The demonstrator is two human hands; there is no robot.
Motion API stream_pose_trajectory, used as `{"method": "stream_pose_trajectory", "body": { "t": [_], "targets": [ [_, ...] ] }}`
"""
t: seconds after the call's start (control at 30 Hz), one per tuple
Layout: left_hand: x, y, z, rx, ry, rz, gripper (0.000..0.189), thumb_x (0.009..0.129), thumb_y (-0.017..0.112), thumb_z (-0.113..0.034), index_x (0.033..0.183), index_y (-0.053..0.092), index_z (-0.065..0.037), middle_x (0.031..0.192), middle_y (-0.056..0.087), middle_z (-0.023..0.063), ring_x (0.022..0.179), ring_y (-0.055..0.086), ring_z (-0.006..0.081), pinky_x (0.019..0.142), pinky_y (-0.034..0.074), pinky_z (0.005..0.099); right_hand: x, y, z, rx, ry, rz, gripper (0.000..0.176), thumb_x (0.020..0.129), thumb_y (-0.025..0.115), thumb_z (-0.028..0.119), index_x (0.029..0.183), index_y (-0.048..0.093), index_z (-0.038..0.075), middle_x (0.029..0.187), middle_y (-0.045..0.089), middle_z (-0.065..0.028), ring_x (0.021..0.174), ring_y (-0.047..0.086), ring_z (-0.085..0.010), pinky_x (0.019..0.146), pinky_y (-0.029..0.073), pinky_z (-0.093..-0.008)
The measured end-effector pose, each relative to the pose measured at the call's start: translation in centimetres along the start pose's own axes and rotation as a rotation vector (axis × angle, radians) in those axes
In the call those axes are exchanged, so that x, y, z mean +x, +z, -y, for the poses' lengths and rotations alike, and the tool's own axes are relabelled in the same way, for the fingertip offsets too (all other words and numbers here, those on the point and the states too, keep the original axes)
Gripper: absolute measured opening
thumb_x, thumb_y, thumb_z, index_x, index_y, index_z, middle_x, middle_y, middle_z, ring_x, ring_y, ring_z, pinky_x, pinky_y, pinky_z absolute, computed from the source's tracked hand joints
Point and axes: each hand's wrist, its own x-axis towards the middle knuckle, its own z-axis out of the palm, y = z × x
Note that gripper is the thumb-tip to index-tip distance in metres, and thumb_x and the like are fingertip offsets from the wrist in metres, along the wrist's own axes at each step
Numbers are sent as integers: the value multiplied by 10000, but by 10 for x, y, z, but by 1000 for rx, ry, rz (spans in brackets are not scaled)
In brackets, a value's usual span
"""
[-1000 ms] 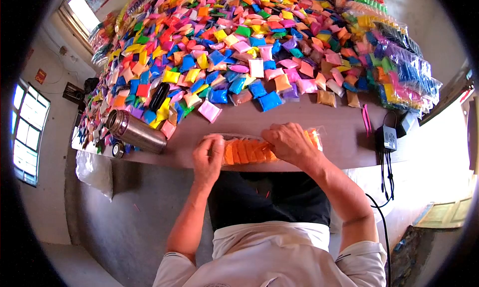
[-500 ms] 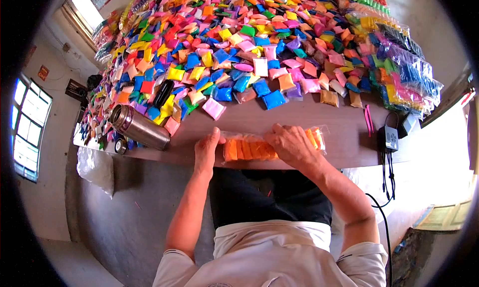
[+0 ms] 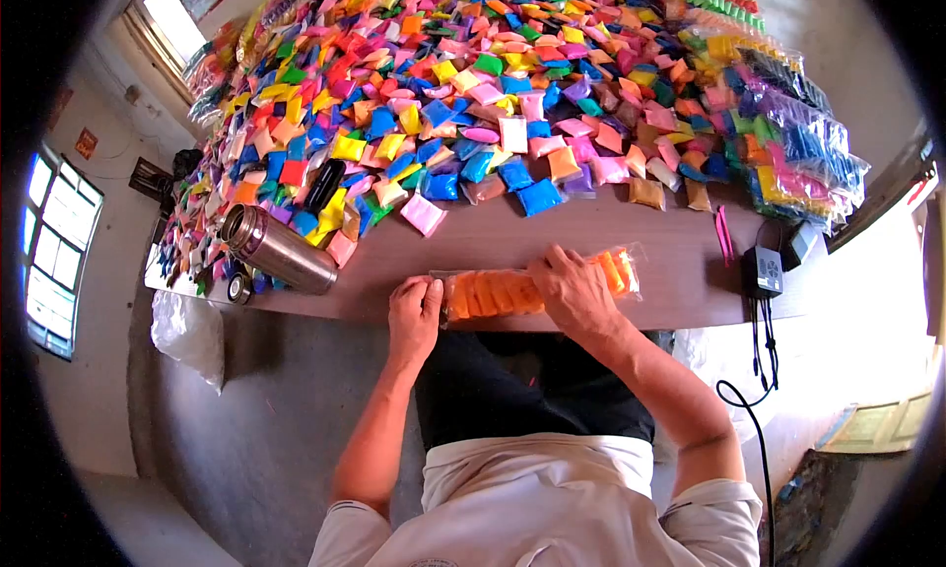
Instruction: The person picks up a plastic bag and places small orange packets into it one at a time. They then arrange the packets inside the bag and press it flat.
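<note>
A long clear plastic bag (image 3: 490,295) holding a row of orange packets lies across the table near its front edge. My left hand (image 3: 414,316) is closed at the bag's left end, thumb and fingers pinching the plastic. Bent fingers of my right hand (image 3: 576,289) grip the bag from above, right of its middle, and cover part of the row. More orange packets (image 3: 616,271) show past that hand at the right end.
Loose colourful packets (image 3: 473,84) are heaped over the back of the table (image 3: 680,291). Filled clear bags (image 3: 803,153) are stacked at right. A steel flask (image 3: 278,250) lies at left beside its cap (image 3: 238,289). A black box (image 3: 763,271) with cables sits at the right edge.
My left hand has closed in on the bag's left end, its fingers now curled in beside the thumb. My right hand stays over the bag, nearly in place.
</note>
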Motion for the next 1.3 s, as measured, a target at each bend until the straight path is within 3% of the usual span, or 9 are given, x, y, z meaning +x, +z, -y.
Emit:
{"method": "stream_pose_trajectory", "body": {
  "t": [0.23,0.37,0.43,0.5,0.57,0.6,0.83,1.23,1.3],
  "targets": [
    [-6,6,6,3,36,-72,275,942,540,-228,905,619,33,927,632,177,906,589,351,816,470,412,-26,-20,-14,289,43,-140,102,748,657,98,829,640,38,982,579,-129,935,562,-345,805,486,-423],
    [-9,8,12,22,48,-74,244,935,549,-201,913,611,35,942,626,186,904,586,359,814,472,418,-58,-2,-42,214,237,-386,132,793,685,143,830,652,21,1104,602,-138,1011,556,-325,871,465,-399],
    [-9,8,11,23,57,-64,241,934,549,-199,922,612,34,944,627,187,912,586,360,824,470,418,-66,0,-54,195,577,-482,169,775,706,144,856,639,11,1111,600,-149,1033,540,-342,881,461,-416],
    [-10,7,11,24,34,-55,244,934,550,-201,932,614,35,957,631,184,923,587,357,835,469,415,-73,-1,-63,196,653,-483,214,813,703,181,904,628,2,1060,622,-149,965,592,-266,843,480,-367],
    [-9,8,12,26,45,-60,248,933,553,-203,942,618,35,971,636,179,934,589,351,848,467,412,-75,3,-71,821,847,-500,272,873,674,246,946,616,-10,953,640,-113,841,595,-155,755,485,-295],
    [-9,8,13,24,53,-59,249,933,554,-205,944,619,35,975,636,176,938,590,348,851,467,410,-71,5,-72,968,836,-590,318,911,640,284,941,616,-32,831,624,-62,758,553,-95,675,461,-247],
    [-11,7,11,17,43,-58,267,936,555,-221,950,625,36,990,635,170,952,591,339,858,467,408,-66,-8,-80,1118,856,-409,311,910,635,258,919,639,-54,782,609,-25,728,537,-101,632,440,-248],
    [-12,8,4,55,49,-56,280,952,535,-227,953,619,40,983,629,175,936,591,346,842,475,415,-77,16,-95,1015,955,-343,200,810,654,147,852,660,-49,722,622,-30,652,546,-109,604,442,-255],
    [-12,10,4,68,55,-64,272,950,535,-221,947,617,38,980,628,173,934,589,347,840,476,415,-76,22,-100,784,905,-307,188,804,658,145,877,663,-28,717,621,-44,689,564,-118,632,462,-258]
  ]
}}
